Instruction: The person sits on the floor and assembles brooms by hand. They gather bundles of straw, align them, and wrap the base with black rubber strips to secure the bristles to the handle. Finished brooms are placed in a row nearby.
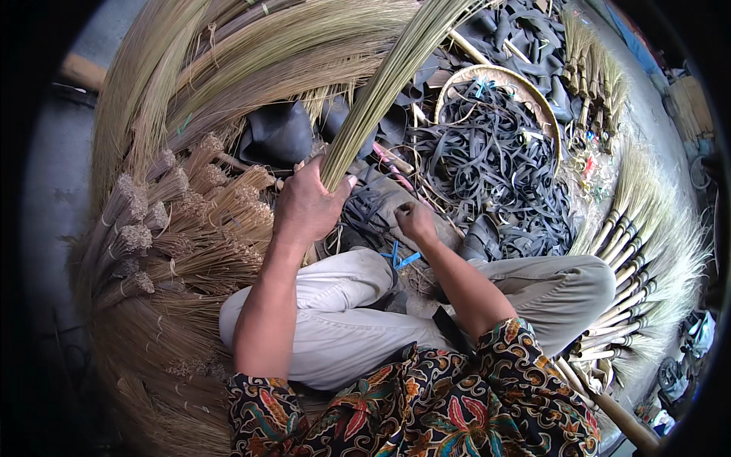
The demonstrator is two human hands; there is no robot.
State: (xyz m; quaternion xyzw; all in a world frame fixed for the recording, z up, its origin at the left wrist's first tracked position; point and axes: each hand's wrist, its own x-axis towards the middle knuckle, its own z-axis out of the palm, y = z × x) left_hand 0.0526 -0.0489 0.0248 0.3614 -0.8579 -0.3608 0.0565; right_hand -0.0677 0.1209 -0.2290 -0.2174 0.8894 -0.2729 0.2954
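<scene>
My left hand (308,199) is wrapped round the lower end of a bundle of long greenish grass stalks (381,91). The bundle slants up and away to the right, past the top of the view. Lower and to the right, my right hand (416,222) is closed, its fingers curled in. What it holds, if anything, cannot be made out. It is over a worn grey-brown block (392,199) between my legs, with dark rubber strips (364,212) beside it. A short blue strip (407,261) lies close to my knee.
Cut black rubber strips (487,152) lie heaped against a round woven tray (550,114). Tied dried grass bundles (205,221) are piled at left, longer grass (289,61) beyond. Handled grass brooms (628,282) fan out at right, smaller ones (590,72) farther off. A pole (628,423) lies near right.
</scene>
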